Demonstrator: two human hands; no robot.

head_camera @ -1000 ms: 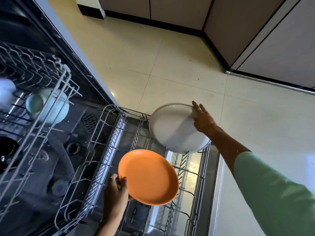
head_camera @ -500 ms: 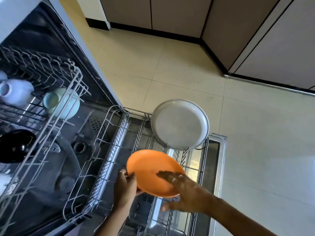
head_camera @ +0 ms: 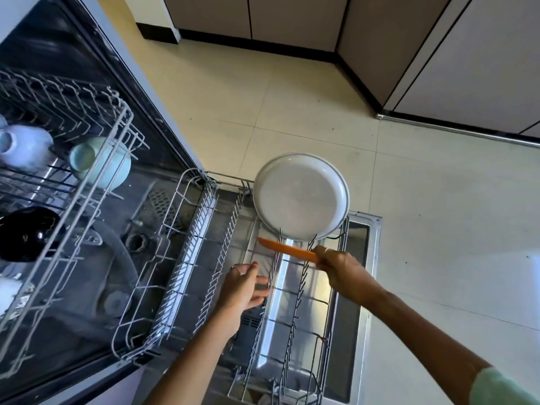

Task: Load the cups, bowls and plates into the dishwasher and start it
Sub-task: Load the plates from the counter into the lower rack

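Single head-worn view, wide-angle, looking steeply down and forward over the pulled-out lower rack (head_camera: 292,317). Both hands close below the lens: right hand (head_camera: 340,266), left hand (head_camera: 241,289) beside it. Open dishwasher tub left of them.

Readable text: none on any surface.
Dishwasher door (head_camera: 363,287): bare metal at 5 o'clock, no brand or numbers legible.
White plate (head_camera: 301,197): plain face (no maker's mark showing).
Black bowl (head_camera: 27,233): pale marks at 9 o'clock, too blurred to read as lettering.
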